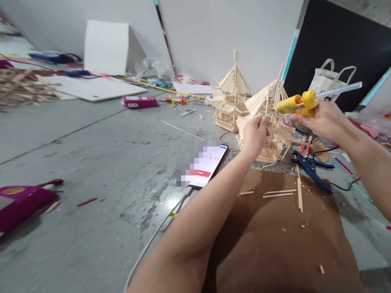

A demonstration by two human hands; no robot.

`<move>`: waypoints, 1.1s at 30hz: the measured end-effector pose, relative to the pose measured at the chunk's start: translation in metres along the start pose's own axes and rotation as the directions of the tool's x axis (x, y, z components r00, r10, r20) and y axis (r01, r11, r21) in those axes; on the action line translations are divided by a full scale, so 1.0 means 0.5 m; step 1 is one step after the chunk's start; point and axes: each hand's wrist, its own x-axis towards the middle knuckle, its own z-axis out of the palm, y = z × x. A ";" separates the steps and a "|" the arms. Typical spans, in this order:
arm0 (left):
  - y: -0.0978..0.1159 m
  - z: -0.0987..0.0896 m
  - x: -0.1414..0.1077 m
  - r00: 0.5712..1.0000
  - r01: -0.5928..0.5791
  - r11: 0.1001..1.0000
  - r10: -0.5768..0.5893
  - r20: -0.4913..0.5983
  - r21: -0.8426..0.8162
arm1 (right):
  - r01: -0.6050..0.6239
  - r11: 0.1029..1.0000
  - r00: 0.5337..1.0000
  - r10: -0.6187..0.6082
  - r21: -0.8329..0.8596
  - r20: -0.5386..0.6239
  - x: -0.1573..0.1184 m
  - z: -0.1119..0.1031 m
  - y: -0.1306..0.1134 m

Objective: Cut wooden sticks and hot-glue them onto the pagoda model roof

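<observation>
My right hand (325,119) is wrapped round a yellow hot glue gun (291,106), with a clear glue stick (342,89) jutting from its back. The gun's nozzle points left, close to the roof of a pale wooden-stick pavilion model (281,136). At that roof, the fingers of my left hand (255,133) are pinched on a thin wooden stick (267,101) that rises upright from them. My left hand hides part of the model, so I cannot tell whether the stick touches it.
A second stick pavilion (234,87) stands behind. On the brown board (275,244) lie cut sticks (279,193) and blue cutting pliers (314,173). Left of my forearm is a phone (210,162) with a white cable (152,240). Purple packs (140,102) lie on the grey floor.
</observation>
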 end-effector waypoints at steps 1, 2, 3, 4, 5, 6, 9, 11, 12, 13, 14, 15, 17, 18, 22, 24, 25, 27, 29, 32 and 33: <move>0.001 0.000 0.000 1.000 0.005 1.000 -0.005 0.000 0.002 | -0.003 1.000 1.000 0.003 -0.003 -0.008 0.002 0.000 0.000; 0.001 0.000 -0.001 1.000 0.010 1.000 -0.010 0.001 0.003 | -0.002 1.000 1.000 0.002 -0.005 -0.013 0.005 0.000 0.000; 0.001 0.000 -0.001 1.000 0.012 1.000 -0.012 0.001 0.003 | 0.000 1.000 1.000 0.000 -0.009 -0.017 0.007 -0.001 -0.001; 0.000 0.000 0.000 1.000 0.012 1.000 -0.012 0.001 0.002 | 0.001 1.000 1.000 -0.002 -0.016 -0.022 0.008 -0.001 -0.002; -0.001 0.001 0.001 1.000 0.009 1.000 -0.009 -0.002 0.001 | -0.001 1.000 1.000 0.000 -0.026 -0.026 0.010 -0.002 -0.003; -0.002 0.001 0.002 1.000 0.003 1.000 -0.003 -0.005 0.001 | -0.007 0.999 1.000 0.006 -0.032 -0.026 0.012 -0.004 -0.004; -0.006 0.002 0.005 1.000 -0.008 1.000 0.008 -0.013 0.008 | -0.039 0.999 0.999 0.039 -0.031 -0.011 0.017 -0.007 -0.005; -0.008 0.002 0.006 1.000 -0.005 1.000 0.005 -0.013 0.009 | -0.036 0.999 0.999 0.035 -0.038 -0.020 0.020 -0.009 -0.004; -0.008 0.002 0.006 1.000 -0.004 1.000 0.004 -0.010 0.007 | -0.027 0.999 0.999 0.026 -0.047 -0.030 0.021 -0.009 -0.004; -0.008 0.002 0.006 1.000 -0.003 1.000 0.003 -0.009 0.006 | -0.017 0.998 0.999 0.015 -0.054 -0.037 0.022 -0.010 -0.003; -0.008 0.001 0.005 1.000 -0.005 1.000 0.005 -0.007 0.005 | -0.007 0.999 0.999 0.005 -0.054 -0.043 0.023 -0.011 -0.003; -0.007 0.001 0.005 1.000 -0.007 1.000 0.007 -0.007 0.005 | 0.000 0.999 0.999 -0.003 -0.047 -0.046 0.024 -0.013 -0.003; -0.007 0.001 0.004 1.000 -0.017 1.000 0.017 -0.008 0.003 | 0.008 0.999 0.999 -0.010 -0.036 -0.049 0.026 -0.016 -0.003; -0.006 0.001 0.003 1.000 -0.023 1.000 0.023 -0.006 0.000 | 0.009 0.999 0.998 -0.011 -0.038 -0.055 0.028 -0.018 -0.003; -0.006 0.001 0.003 1.000 -0.025 1.000 0.025 0.000 -0.005 | -0.001 0.997 0.997 -0.005 -0.077 -0.079 0.039 -0.021 0.001; -0.007 0.001 0.003 1.000 -0.017 1.000 0.017 0.001 -0.004 | 0.028 0.997 0.995 -0.034 -0.065 -0.095 0.046 -0.020 0.004; -0.007 0.001 0.003 1.000 -0.015 1.000 0.015 0.003 -0.005 | 0.040 0.998 0.994 -0.046 -0.055 -0.104 0.050 -0.021 0.006; -0.008 0.001 0.003 1.000 -0.016 1.000 0.016 0.004 -0.004 | 0.045 0.998 0.992 -0.049 -0.037 -0.117 0.055 -0.021 0.010; -0.010 0.002 0.004 1.000 -0.024 1.000 0.024 -0.004 0.003 | 0.031 0.999 0.992 -0.035 -0.034 -0.122 0.058 -0.022 0.011; -0.014 0.002 0.006 0.999 -0.034 0.999 0.034 -0.012 0.013 | 0.027 0.999 0.993 -0.030 -0.025 -0.118 0.058 -0.024 0.009; -0.016 0.002 0.007 0.999 -0.034 0.999 0.034 -0.011 0.015 | 0.026 0.999 0.993 -0.029 -0.026 -0.115 0.058 -0.025 0.007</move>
